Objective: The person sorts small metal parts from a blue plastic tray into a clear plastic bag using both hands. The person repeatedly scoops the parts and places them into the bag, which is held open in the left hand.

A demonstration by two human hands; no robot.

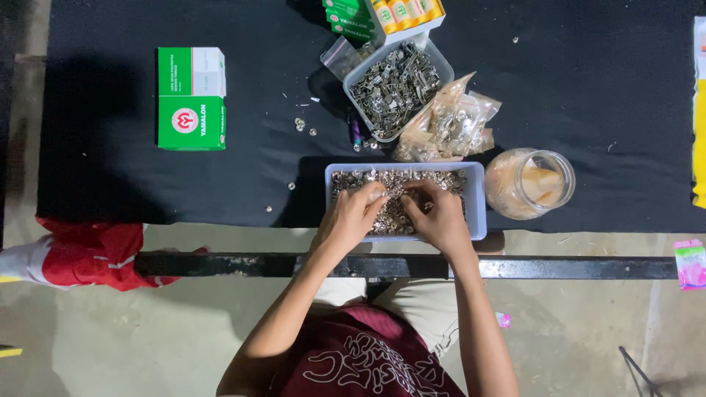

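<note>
Small silvery metal rings (397, 192), heaped in a pale blue tray (476, 198), both hands' fingers (376, 197) pinching some.

Both forearms reach forward; left hand (351, 215) and right hand (439, 217) palm-down, side by side, fingers curled.

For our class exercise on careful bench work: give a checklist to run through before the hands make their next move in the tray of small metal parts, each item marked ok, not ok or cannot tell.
1. Both hands over the tray: ok; left hand and right hand are in it.
2. A part in either grip: cannot tell; fingertips hide it.
3. Tray fully on the table: not ok; its near edge sits at the table edge.
4. Second tub of parts clear of the hands: ok.
5. Jar upright: not ok; it lies on its side.
6. Loose parts on the cloth: not ok.
</note>
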